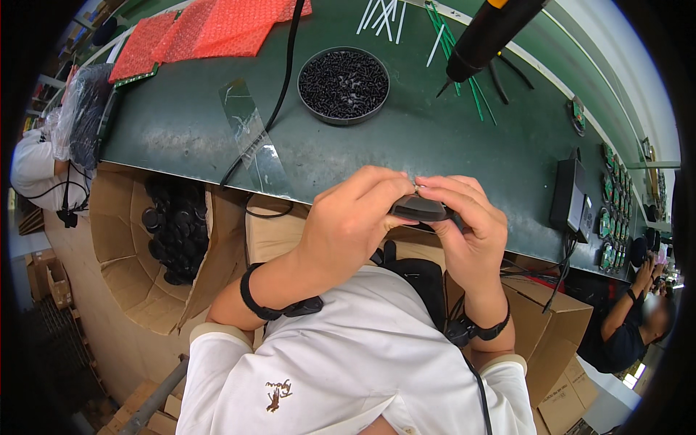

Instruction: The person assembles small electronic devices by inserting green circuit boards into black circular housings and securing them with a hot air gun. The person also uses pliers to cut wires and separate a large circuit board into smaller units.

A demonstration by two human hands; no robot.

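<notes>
Your white shirt [348,341] fills the bottom centre. Forearms angled inward, your left hand [349,217] and right hand [475,223] pinch a dark rounded piece [422,209] mid-frame; green bench [435,141] above, cardboard box [119,235] at left.

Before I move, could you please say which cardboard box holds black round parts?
The large open cardboard box just left of the person; black round parts are heaped inside, while no other box shows any.

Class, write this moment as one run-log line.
left hand: holding dark rounded part | right hand: holding same part | round dish: black pieces inside, on green bench | screwdriver: above bench
</notes>
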